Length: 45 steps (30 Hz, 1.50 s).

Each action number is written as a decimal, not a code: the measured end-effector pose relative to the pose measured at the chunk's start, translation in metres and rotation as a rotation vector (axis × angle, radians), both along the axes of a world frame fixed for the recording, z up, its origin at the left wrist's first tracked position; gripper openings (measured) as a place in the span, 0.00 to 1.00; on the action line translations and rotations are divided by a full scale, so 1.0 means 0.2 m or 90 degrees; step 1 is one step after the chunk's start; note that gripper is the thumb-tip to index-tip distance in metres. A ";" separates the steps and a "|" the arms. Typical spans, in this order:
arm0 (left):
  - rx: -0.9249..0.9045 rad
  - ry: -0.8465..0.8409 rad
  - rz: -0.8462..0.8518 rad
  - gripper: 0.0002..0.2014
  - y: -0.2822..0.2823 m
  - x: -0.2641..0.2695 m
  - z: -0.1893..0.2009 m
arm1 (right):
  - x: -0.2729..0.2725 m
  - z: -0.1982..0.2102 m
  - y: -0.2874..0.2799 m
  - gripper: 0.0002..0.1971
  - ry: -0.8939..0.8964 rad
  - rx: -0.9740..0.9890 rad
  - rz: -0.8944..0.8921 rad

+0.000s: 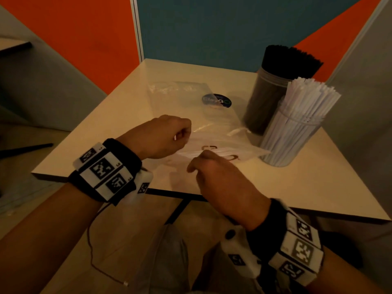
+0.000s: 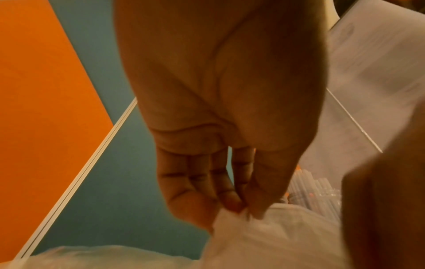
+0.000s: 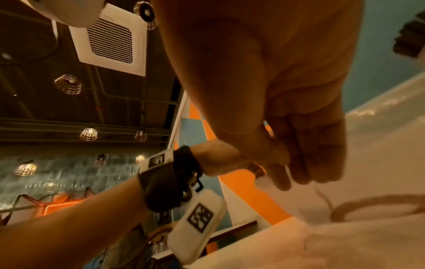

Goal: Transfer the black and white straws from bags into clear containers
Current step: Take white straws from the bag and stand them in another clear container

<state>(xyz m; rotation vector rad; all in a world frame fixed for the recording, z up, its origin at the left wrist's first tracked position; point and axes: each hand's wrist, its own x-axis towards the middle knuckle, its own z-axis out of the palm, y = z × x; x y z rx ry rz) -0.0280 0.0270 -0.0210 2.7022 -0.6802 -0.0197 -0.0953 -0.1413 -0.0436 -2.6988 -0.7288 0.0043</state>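
A clear plastic bag (image 1: 214, 145) with brown printed letters lies on the table, a few white straws showing inside it. My left hand (image 1: 169, 136) pinches the bag's near edge, thumb against curled fingers; the left wrist view shows the fingertips (image 2: 232, 203) nipping the film (image 2: 271, 236). My right hand (image 1: 212, 166) pinches the same bag from the near side, and in the right wrist view its fingers (image 3: 306, 163) curl onto the plastic (image 3: 345, 209). Two clear containers stand at the right: the far one (image 1: 267, 98) packed with black straws, the near one (image 1: 294, 132) with white straws.
A second flat clear bag (image 1: 180, 96) with a round dark sticker (image 1: 216, 100) lies further back on the beige table (image 1: 118, 128). Orange and blue wall panels stand behind. The table's near edge runs just under my wrists.
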 end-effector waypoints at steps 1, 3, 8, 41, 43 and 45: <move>-0.017 0.006 -0.004 0.01 -0.01 0.00 0.01 | 0.01 -0.01 0.01 0.20 0.036 -0.036 0.015; -0.042 0.008 -0.007 0.02 -0.02 -0.01 0.01 | 0.04 -0.03 0.04 0.24 0.091 -0.114 0.026; -0.036 -0.002 -0.022 0.02 -0.03 -0.03 0.02 | 0.06 0.02 0.03 0.17 -0.062 -0.006 -0.049; -0.075 0.001 0.002 0.02 -0.07 0.01 0.01 | 0.39 -0.15 0.09 0.16 0.101 -0.295 0.019; -0.067 -0.002 0.002 0.02 -0.06 0.01 0.00 | 0.37 -0.11 0.05 0.14 0.101 -0.222 0.002; -0.061 0.000 0.013 0.01 -0.05 0.00 0.00 | 0.35 -0.02 -0.01 0.14 0.101 -0.125 0.012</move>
